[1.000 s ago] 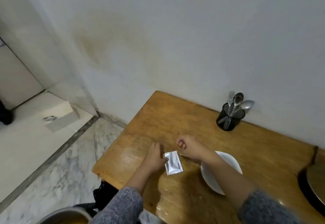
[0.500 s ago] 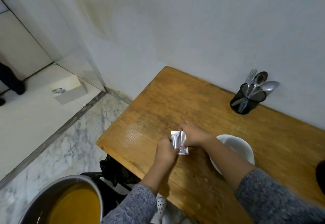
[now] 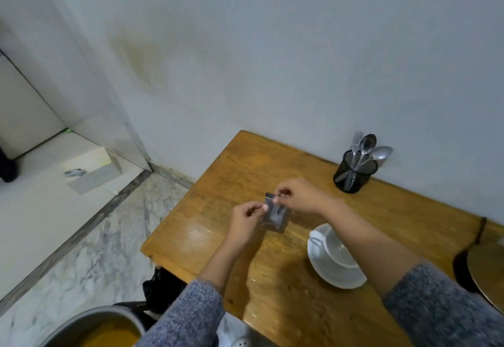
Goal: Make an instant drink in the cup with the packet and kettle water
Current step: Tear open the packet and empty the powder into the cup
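A small silver packet (image 3: 275, 214) hangs upright above the wooden table (image 3: 272, 172), held by both hands. My left hand (image 3: 244, 218) pinches its left edge between thumb and forefinger. My right hand (image 3: 298, 195) pinches the top edge just right of that. A white cup (image 3: 341, 250) stands on a white saucer (image 3: 321, 270) to the right, under my right forearm; the cup looks empty. The kettle is not clearly in view; a dark round thing (image 3: 482, 267) sits at the right edge.
A black mesh holder (image 3: 353, 175) with a fork and spoons stands by the wall at the back right. A metal pot with orange liquid (image 3: 103, 331) sits low at the bottom left, off the table. Marble floor lies left of the table edge.
The packet lay flat on the table under my left hand a second ago. Both hands have since lifted it upright and now pinch its top.
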`<state>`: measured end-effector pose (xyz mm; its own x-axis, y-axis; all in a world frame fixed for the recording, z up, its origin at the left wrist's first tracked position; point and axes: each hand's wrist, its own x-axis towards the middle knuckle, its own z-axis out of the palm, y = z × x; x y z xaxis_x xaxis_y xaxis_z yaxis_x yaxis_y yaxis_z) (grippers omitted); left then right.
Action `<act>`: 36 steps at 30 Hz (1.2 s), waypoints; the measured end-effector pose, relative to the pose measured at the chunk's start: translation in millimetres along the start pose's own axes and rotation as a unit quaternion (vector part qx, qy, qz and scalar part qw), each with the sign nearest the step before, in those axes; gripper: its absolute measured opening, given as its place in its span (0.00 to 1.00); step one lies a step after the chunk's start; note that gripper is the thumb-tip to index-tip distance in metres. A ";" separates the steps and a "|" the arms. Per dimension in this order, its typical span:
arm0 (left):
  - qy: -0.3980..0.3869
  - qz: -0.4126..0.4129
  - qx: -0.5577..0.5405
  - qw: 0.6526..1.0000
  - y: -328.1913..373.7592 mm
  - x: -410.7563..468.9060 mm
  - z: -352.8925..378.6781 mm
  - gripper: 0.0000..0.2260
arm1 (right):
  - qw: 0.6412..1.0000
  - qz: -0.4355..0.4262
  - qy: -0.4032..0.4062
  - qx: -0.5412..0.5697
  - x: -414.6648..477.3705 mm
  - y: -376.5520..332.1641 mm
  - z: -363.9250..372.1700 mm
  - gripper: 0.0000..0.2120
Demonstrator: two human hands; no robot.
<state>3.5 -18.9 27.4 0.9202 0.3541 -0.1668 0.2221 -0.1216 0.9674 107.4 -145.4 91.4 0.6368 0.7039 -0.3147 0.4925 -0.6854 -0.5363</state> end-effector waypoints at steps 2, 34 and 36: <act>-0.002 0.028 -0.004 1.000 18.0 6.3 0.5 0.06 | 0.999 0.005 0.038 -0.023 -6.2 -10.2 -21.6 0.06; -0.122 0.128 -0.079 0.981 166.4 46.1 58.9 0.06 | 0.949 0.099 0.273 0.122 -90.2 -16.7 -143.8 0.07; -0.130 0.121 -0.090 0.980 164.1 46.7 57.4 0.06 | 0.951 0.092 0.266 0.124 -89.6 -14.3 -140.9 0.04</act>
<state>101.4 -75.6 167.4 0.9951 0.0843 0.0510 -0.0513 0.0004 0.9987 126.9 -225.0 237.6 0.9417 0.3362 -0.0161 0.2296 -0.6766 -0.6996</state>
